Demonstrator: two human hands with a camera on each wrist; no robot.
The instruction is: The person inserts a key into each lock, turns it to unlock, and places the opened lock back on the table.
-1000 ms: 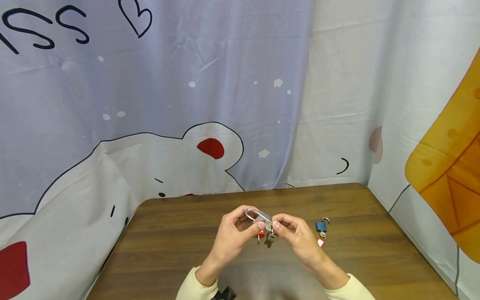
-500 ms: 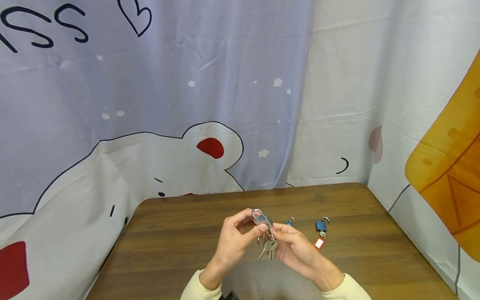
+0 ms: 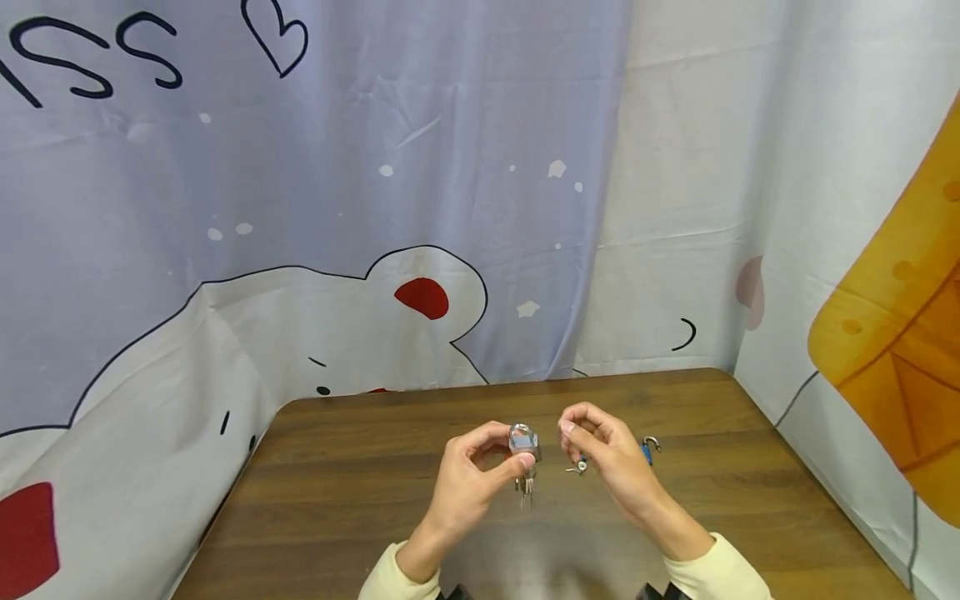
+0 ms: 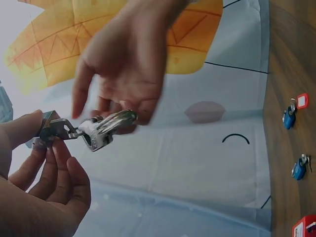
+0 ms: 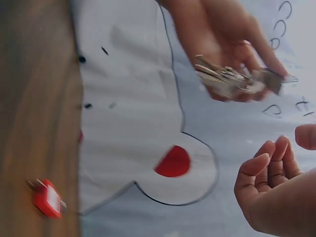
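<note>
Thumb and fingers of my left hand (image 3: 467, 479) pinch a small silver padlock (image 3: 523, 439), its shackle upward in the head view. From its lower end hangs a bunch of keys (image 3: 527, 487), spread out and shiny in the left wrist view. My right hand (image 3: 611, 454) is in the air a short way to the right, fingers loosely bent, with nothing between them. Behind it a blue padlock with keys (image 3: 581, 467) is mostly hidden. Another blue padlock (image 3: 647, 452), its shackle swung out, lies partly covered by the same hand.
On the wooden table (image 3: 337, 475), the left wrist view shows two blue padlocks, a red-edged tag (image 4: 302, 100) and a red padlock (image 4: 305, 227). A printed curtain (image 3: 480, 208) hangs behind the table and along its right side.
My right hand has let go of the padlock and keys and moved right, away from the left hand. The keys now hang freely below the padlock, which stands more upright.
</note>
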